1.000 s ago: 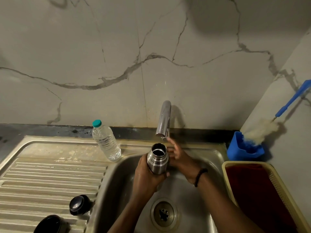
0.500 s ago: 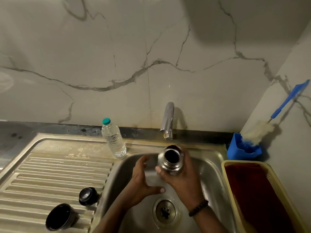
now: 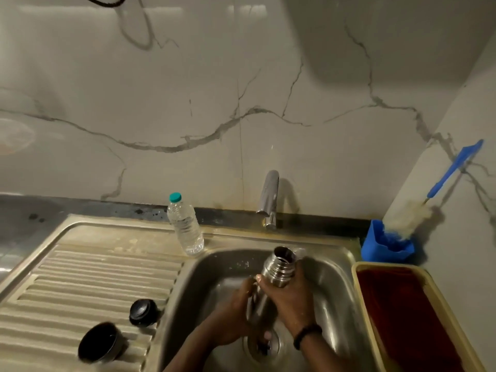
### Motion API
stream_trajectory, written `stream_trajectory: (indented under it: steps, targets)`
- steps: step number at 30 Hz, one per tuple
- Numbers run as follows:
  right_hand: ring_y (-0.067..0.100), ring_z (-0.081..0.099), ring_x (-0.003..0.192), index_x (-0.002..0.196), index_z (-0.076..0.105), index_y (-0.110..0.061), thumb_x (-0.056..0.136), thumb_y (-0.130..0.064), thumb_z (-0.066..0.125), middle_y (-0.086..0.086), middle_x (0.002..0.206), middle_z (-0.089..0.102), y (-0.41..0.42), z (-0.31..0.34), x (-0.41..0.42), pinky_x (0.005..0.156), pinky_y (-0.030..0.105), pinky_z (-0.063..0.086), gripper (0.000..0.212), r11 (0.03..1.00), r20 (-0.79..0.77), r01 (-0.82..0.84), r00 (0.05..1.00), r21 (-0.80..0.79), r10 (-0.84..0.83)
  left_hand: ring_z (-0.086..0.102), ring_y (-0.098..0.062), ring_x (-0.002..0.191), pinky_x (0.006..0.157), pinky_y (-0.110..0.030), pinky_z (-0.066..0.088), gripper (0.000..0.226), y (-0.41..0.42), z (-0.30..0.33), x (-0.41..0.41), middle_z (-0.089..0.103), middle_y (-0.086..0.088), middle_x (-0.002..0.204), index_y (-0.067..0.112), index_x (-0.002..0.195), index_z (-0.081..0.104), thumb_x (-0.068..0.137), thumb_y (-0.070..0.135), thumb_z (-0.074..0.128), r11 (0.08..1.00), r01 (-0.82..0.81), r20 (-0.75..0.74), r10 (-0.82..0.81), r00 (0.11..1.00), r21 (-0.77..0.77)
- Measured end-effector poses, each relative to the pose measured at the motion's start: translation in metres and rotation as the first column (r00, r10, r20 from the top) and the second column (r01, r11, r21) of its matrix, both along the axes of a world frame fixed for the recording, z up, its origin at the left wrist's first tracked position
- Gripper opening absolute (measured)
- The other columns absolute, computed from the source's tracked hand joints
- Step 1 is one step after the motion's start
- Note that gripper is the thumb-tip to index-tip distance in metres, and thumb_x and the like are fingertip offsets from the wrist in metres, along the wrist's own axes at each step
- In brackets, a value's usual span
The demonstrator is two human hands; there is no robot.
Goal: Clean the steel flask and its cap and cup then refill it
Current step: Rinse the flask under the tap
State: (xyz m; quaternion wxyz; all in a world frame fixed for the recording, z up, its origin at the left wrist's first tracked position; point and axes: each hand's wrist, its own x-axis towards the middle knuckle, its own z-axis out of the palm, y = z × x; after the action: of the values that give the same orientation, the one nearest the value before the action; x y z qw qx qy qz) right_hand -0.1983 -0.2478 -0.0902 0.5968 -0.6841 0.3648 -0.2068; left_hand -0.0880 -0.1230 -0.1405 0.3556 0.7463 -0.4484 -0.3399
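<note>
Two hands meet on the flask (image 3: 271, 285) over the middle of the sink (image 3: 335, 267), just above the drain (image 3: 264, 345). The right hand (image 3: 288, 299) wraps the flask's upper body below the threaded neck, fingers curled round the steel; the left hand (image 3: 236, 315) grips the lower body, with a fingertip showing near the base. Held this way the flask leans, open mouth up and toward the sink's back right, which looks like a grip for rubbing the outside or swilling the inside while any drips fall into the basin. No water can be seen running from the tap (image 3: 269, 200), which stands at the sink's back edge, apart from the mouth. On the ribbed drainboard (image 3: 80, 285) to the left, near the front edge, the cup (image 3: 100, 342) lies with its dark opening showing, and the cap (image 3: 142, 312) sits just behind it beside the sink's rim; parked there they are out of the way, and I would judge their washing not yet begun or already done, I cannot tell which. Farther back, at the drainboard's rear by the sink's back left corner, a bottle (image 3: 185, 226) of clear water stands upright and capped, probably kept for the refill. Right of the sink a basket (image 3: 359, 291) runs along the edge, and behind it, in the back right corner, a brush (image 3: 429, 200) leans from its blue holder (image 3: 386, 245).
</note>
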Motion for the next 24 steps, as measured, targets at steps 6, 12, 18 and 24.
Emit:
stream_trajectory:
  steps: [6, 12, 18, 24]
  targets:
    - [-0.001, 0.068, 0.081, 0.106, 0.057, -0.029, 0.067, -0.019, 0.089, -0.008, 0.096, 0.072, 0.005, -0.01, -0.007, 0.07, 0.015, 0.051, 0.052, 0.994, 0.031, 0.051, 0.998, 0.096, -0.054, 0.05, -0.003, 0.131, 0.108, -0.035, 0.048, 0.111, 0.003, 0.0, 0.003, 0.048, 0.015, 0.145, 0.035, 0.151, 0.025, 0.063, 0.055, 0.09, 0.997, -0.044, -0.076, 0.049, 0.996, 0.063]
    - [-0.002, 0.068, 0.079, 0.104, 0.059, -0.025, 0.068, -0.022, 0.089, -0.014, 0.09, 0.073, 0.009, -0.007, -0.005, 0.064, 0.01, 0.05, 0.047, 0.99, 0.112, 0.057, 0.991, 0.126, -0.072, 0.058, -0.009, 0.12, 0.098, -0.039, 0.055, 0.106, 0.019, -0.016, 0.005, 0.056, 0.01, 0.134, 0.034, 0.143, 0.036, 0.056, 0.065, 0.088, 0.972, 0.025, -0.095, -0.003, 0.996, 0.232]
    - [0.005, 0.069, 0.087, 0.109, 0.059, -0.03, 0.069, -0.027, 0.087, -0.01, 0.095, 0.072, 0.004, 0.001, -0.007, 0.075, 0.022, 0.051, 0.049, 0.982, 0.163, 0.134, 0.974, 0.135, -0.156, 0.062, -0.011, 0.113, 0.099, -0.031, 0.053, 0.1, 0.038, -0.022, 0.007, 0.059, 0.005, 0.127, 0.035, 0.128, 0.043, 0.048, 0.087, 0.074, 0.961, -0.036, -0.142, 0.078, 0.987, 0.273]
    - [0.007, 0.065, 0.09, 0.107, 0.057, -0.028, 0.069, -0.015, 0.087, -0.006, 0.103, 0.068, -0.017, 0.018, -0.001, 0.068, 0.017, 0.047, 0.05, 0.998, 0.052, -0.021, 0.998, 0.054, 0.018, 0.042, -0.018, 0.135, 0.104, -0.024, 0.044, 0.128, 0.045, -0.023, 0.009, 0.04, 0.002, 0.146, 0.026, 0.149, 0.024, 0.047, 0.073, 0.085, 0.957, -0.104, -0.193, 0.159, 0.968, 0.27]
